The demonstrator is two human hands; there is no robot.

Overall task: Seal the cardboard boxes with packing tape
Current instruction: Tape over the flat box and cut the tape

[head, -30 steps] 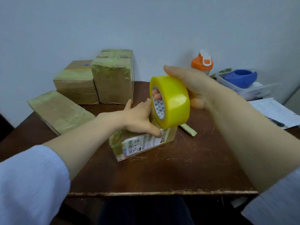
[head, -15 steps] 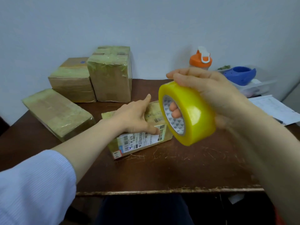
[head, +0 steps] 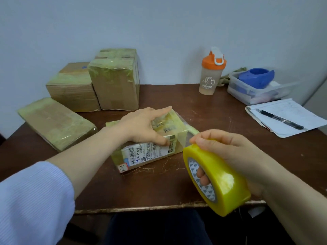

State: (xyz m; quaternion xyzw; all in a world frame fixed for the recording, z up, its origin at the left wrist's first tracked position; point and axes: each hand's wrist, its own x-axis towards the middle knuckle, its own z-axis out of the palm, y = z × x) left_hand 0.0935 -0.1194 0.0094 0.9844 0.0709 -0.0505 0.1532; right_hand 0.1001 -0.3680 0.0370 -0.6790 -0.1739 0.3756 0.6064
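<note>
A small cardboard box [head: 150,154] with a white shipping label lies in the middle of the brown table [head: 159,191]. My left hand [head: 143,126] rests on top of it, thumb pressing the front upper edge. My right hand [head: 228,152] grips a big yellow roll of packing tape [head: 217,179], fingers through its core, low and right of the box near the table's front edge. A clear strip of tape [head: 184,138] stretches from the roll to the box's right end.
Three taped boxes stand at the back left: a flat one [head: 56,122], a cube [head: 74,87], a taller one [head: 115,80]. At the back right are an orange-lidded shaker bottle [head: 211,73], a clear plastic bin [head: 253,91] holding a blue object, and a notebook with a pen [head: 283,117].
My right hand has carried the tape roll down and to the right, toward the table's front edge, drawing tape off the box. My left hand stays on the box.
</note>
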